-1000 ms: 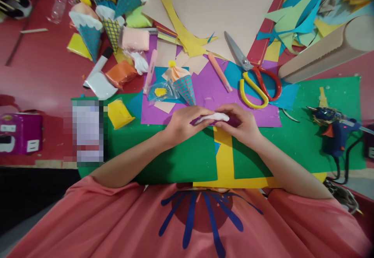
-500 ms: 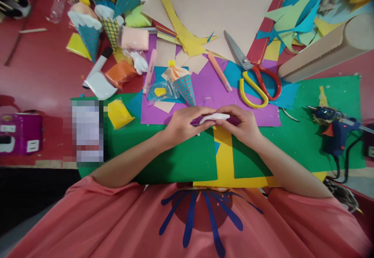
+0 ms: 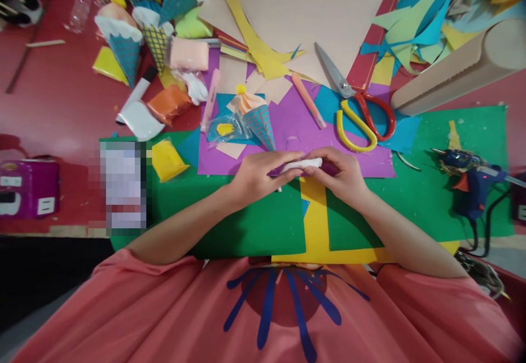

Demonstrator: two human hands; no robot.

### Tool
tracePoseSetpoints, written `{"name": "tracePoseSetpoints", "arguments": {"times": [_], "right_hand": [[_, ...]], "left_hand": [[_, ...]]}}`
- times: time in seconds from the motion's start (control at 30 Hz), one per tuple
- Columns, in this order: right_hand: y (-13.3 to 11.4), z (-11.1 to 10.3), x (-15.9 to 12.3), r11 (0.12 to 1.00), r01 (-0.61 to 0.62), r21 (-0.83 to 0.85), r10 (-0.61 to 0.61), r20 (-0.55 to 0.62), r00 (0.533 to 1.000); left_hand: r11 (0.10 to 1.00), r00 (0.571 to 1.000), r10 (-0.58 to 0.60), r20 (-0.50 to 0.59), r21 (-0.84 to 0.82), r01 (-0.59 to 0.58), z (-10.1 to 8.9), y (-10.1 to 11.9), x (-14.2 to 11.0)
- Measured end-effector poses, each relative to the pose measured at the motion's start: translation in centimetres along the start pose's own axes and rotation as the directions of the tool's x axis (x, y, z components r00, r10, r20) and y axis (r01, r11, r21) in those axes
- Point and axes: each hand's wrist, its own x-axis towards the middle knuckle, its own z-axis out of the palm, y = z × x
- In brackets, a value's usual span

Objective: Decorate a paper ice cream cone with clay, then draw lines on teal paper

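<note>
My left hand (image 3: pixel 258 176) and my right hand (image 3: pixel 341 176) meet over the near edge of a purple sheet (image 3: pixel 296 127), both pinched on one flat white strip of clay (image 3: pixel 302 164). A dark purple piece shows under the strip between my fingers; I cannot make out what it is. Just beyond my hands stands a small paper ice-cream cone (image 3: pixel 257 117) with a teal lattice cone and peach top. A clear bag with a yellow lump (image 3: pixel 225 128) lies beside it.
Red-and-yellow scissors (image 3: pixel 357 114) lie to the right of the cone. A blue hot glue gun (image 3: pixel 470 179) rests on the green sheet (image 3: pixel 246 226) at far right. Several finished paper cones (image 3: pixel 127 40), clay packets (image 3: pixel 168 103) and paper scraps crowd the back. A cardboard roll (image 3: pixel 456 73) lies back right.
My fingers have shifted slightly along the white strip, pressing it shorter and thicker. Nothing else on the table has moved.
</note>
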Motion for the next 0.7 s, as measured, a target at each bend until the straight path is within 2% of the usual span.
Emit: {"name": "tracePoseSetpoints", "arguments": {"times": [0.17, 0.33, 0.47, 0.7], "right_hand": [[0.13, 0.04, -0.01, 0.999, -0.042, 0.024, 0.041, 0.033, 0.999], [0.13, 0.12, -0.12, 0.996, 0.035, 0.085, -0.038, 0.037, 0.999], [0.09, 0.08, -0.18, 0.996, 0.082, 0.023, -0.082, 0.028, 0.996], [0.32, 0.1, -0.14, 0.999, 0.008, 0.044, -0.008, -0.016, 1.0]], "left_hand": [[1.0, 1.0, -0.007, 0.017, -0.008, 0.007, 0.13, -0.04, -0.23], [0.999, 0.999, 0.022, -0.029, -0.039, -0.023, 0.31, -0.31, -0.25], [0.998, 1.0, 0.006, -0.016, -0.066, -0.007, 0.32, -0.38, -0.14], [0.999, 0.999, -0.038, 0.029, 0.026, 0.037, 0.22, -0.23, -0.13]]}}
